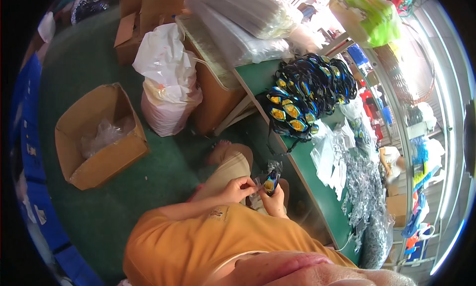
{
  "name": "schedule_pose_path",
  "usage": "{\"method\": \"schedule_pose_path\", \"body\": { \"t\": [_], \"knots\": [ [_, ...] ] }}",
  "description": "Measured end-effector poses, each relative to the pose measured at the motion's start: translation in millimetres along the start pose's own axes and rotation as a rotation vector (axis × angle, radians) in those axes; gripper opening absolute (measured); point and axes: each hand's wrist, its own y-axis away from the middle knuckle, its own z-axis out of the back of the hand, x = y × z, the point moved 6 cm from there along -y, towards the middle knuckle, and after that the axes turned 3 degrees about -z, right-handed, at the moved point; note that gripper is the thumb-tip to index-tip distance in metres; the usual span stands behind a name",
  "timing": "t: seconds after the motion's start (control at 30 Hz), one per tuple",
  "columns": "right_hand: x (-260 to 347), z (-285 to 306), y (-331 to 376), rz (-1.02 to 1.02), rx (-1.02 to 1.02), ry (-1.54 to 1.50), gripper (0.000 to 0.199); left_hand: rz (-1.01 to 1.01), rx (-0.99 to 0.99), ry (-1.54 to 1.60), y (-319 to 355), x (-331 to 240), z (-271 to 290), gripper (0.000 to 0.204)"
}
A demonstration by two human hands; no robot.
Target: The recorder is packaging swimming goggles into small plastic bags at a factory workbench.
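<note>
In front of my lap, my right hand (274, 202) is closed round a pair of swim goggles (270, 183) with mirrored yellow-blue lenses. Clear plastic film shows around the goggles. My left hand (240, 189) pinches a loose end of a clear plastic bag (257, 185) just left of them. Whether the goggles lie fully inside this bag is too small to tell. On the green table (255, 78) to my right sits a heap of similar goggles (297, 107) with black straps.
Clear plastic bags (325, 154) and a pile of wrapped items (364, 187) lie along the table. An open cardboard box (116, 157) holding plastic stands on the floor at left. Beyond it are a full white sack (168, 102), a brown carton (218, 105) and plastic rolls (248, 13).
</note>
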Motion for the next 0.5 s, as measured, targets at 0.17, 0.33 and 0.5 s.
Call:
{"method": "schedule_pose_path", "body": {
  "t": [0.17,0.33,0.5],
  "knots": [
    [2,43,24,0.242,-0.201,0.135,0.029,0.065,-0.141,0.217,-8,0,-5,0.007],
    [19,56,55,0.498,-0.200,0.294,0.030,0.061,-0.089,-0.056,-5,16,-17,0.014],
    [43,57,71,0.712,-0.171,0.422,0.036,0.122,0.091,-0.140,4,48,-44,0.025]
  ]
}}
